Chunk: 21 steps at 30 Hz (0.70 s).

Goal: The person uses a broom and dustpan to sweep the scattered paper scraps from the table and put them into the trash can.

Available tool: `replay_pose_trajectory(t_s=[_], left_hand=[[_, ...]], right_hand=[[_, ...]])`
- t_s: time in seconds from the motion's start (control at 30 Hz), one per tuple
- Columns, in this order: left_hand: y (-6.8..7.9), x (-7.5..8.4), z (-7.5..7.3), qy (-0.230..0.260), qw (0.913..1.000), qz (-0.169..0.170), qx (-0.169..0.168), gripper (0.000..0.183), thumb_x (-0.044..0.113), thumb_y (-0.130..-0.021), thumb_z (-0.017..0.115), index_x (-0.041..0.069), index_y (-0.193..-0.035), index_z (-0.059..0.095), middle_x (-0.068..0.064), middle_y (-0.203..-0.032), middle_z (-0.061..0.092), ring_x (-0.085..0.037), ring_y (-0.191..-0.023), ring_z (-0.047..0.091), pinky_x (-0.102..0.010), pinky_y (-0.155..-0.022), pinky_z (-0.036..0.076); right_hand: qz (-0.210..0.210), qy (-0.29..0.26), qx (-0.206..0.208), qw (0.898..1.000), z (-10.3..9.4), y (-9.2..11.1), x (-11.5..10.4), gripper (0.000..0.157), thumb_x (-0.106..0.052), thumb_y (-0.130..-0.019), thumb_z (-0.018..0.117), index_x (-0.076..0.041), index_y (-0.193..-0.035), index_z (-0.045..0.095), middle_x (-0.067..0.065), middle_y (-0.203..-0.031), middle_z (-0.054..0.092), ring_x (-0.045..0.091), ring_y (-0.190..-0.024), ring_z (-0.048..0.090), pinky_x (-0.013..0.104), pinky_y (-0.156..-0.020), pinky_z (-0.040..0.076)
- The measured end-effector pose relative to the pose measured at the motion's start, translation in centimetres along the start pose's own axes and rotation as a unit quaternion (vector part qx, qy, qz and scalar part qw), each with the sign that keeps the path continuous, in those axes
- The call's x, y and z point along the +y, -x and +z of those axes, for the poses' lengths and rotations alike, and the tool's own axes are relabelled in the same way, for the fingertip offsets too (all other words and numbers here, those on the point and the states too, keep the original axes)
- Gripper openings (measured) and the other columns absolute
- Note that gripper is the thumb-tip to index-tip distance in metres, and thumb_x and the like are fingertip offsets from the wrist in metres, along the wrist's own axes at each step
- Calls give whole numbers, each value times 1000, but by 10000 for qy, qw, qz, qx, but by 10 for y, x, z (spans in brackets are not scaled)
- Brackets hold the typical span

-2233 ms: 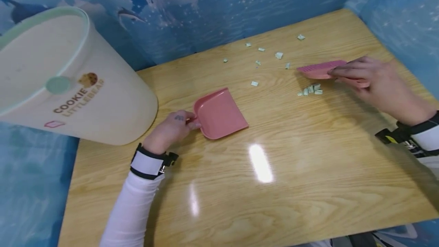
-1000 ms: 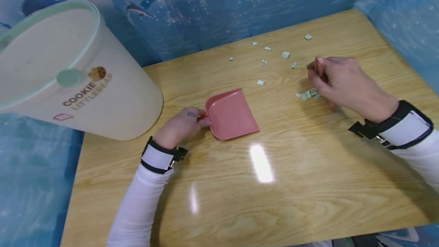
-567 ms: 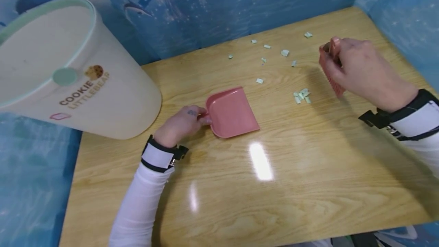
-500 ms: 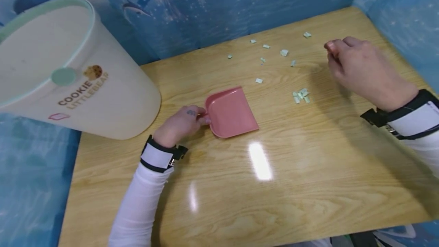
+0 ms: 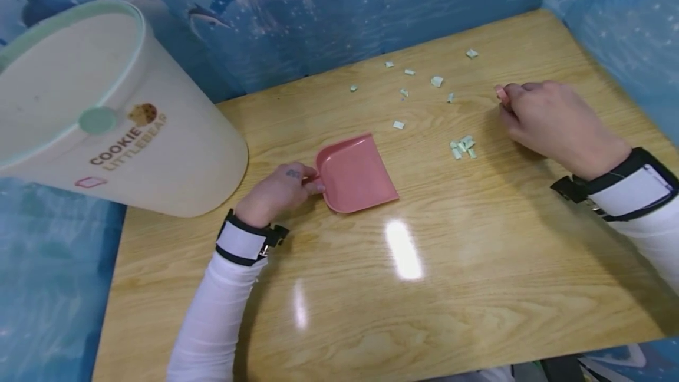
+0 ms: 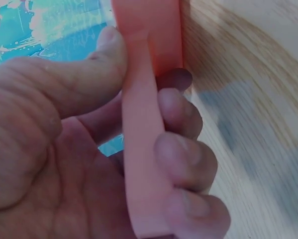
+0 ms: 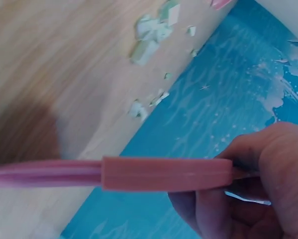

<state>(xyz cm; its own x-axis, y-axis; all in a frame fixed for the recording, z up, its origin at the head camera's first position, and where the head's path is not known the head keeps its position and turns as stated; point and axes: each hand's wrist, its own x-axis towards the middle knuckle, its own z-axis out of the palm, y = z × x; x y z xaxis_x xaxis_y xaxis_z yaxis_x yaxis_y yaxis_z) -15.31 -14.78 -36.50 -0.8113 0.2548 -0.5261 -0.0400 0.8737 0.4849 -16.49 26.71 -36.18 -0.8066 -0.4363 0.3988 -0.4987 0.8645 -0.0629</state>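
Note:
My left hand (image 5: 276,192) grips the handle of a pink dustpan (image 5: 356,174), which lies on the table with its straight edge facing right. In the left wrist view, fingers and thumb curl round the flat dustpan handle (image 6: 144,134). My right hand (image 5: 554,125) holds a small pink brush (image 7: 163,174). Its bristles point left in the right wrist view, but the head view hides most of the brush behind the hand. Left of that hand sits a small heap of pale green paper scraps (image 5: 462,147), apart from the dustpan.
Several loose scraps (image 5: 437,81) lie scattered toward the back of the wooden table (image 5: 339,311). A large cream bin (image 5: 185,158) with a pale green rim stands at the back left. Blue patterned walls (image 5: 339,22) border the table behind and at the right.
The scrap heap has shifted toward the dustpan. My right hand swept the brush across the heap, swung back right, and has since come slightly nearer to me. My left hand keeps its grip.

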Motion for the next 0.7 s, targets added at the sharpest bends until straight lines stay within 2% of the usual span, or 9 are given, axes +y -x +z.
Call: replay_pose_trajectory(t_s=[0.13,0.37,0.47,0.6,0.7], left_hand=[[0,2,-1,-86,9999,-104,-59,26,32,-99,55,18,-118,66,-6,-100,54,-23,-85,46,-34,-65,39],[0,4,-1,-70,9999,64,-48,26,32,-99,56,18,-119,66,-5,-104,54,-23,-90,46,-36,-70,39],[1,4,-2,-92,9999,84,-77,27,31,-99,56,17,-120,66,-5,-104,53,-23,-90,46,-36,-70,40],[1,2,-2,-129,9999,55,-82,27,31,-99,56,17,-119,66,-6,-104,54,-24,-92,47,-37,-72,41],[0,1,-2,-255,9996,85,-70,27,32,-98,57,16,-119,66,-5,-105,55,-23,-95,47,-38,-76,41]], right_hand=[[-57,-257,-169,9995,-2,-7,-8,24,-9,-95,50,5,-76,57,5,-45,40,21,-38,44,50,-44,43],[-222,-776,209,9965,-3,-13,-25,20,-4,-95,51,1,-76,57,2,-47,46,22,-44,49,47,-48,49],[-229,-994,124,9947,-4,-14,-33,33,-7,-96,50,-8,-64,59,-7,-41,47,18,-45,50,44,-52,49],[-179,-1194,5,9927,-4,-18,-44,59,-10,-98,45,-25,-41,53,-12,-39,49,16,-50,52,41,-56,44],[-129,-1273,-33,9918,-2,-23,-51,65,-11,-100,41,-30,-39,53,-14,-40,51,12,-51,51,37,-54,41]])
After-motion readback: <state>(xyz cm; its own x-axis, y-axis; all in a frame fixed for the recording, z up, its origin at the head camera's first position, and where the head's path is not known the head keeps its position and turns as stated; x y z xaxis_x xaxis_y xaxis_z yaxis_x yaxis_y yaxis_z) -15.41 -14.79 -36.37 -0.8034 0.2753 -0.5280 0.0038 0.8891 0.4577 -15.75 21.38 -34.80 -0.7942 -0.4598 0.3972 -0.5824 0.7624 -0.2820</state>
